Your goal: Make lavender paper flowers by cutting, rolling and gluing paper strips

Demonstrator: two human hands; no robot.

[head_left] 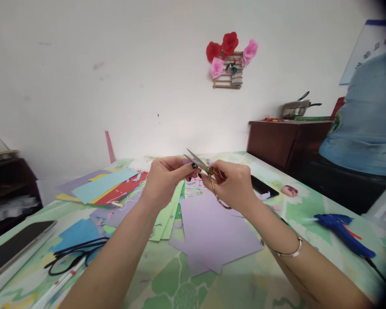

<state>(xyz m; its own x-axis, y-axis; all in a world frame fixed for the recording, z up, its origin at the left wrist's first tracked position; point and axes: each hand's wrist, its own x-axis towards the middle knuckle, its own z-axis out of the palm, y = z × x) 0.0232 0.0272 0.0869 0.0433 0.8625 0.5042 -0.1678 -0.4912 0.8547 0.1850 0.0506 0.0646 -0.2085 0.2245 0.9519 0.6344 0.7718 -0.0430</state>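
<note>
My right hand (pixel 238 182) grips a pair of scissors (pixel 202 163) by its gold-coloured handles, with the blades apart and angled up to the left. The fingertips of my left hand (pixel 164 178) are pinched on a small piece of purple paper (pixel 187 162), right by the blades; most of that piece is hidden behind the fingers and the scissors. Below both hands, larger lilac paper sheets (pixel 215 231) lie overlapping on the table. Green paper strips (pixel 167 219) and small pink and purple scraps (pixel 194 183) are spread beside them.
A blue glue gun (pixel 344 234) with its cord lies at the right. Coloured sheets (pixel 104 184), black-framed glasses (pixel 73 255) and a phone (pixel 16 244) are on the left. Behind my right wrist lies a dark flat object (pixel 263 187), near a small pink item (pixel 289 190).
</note>
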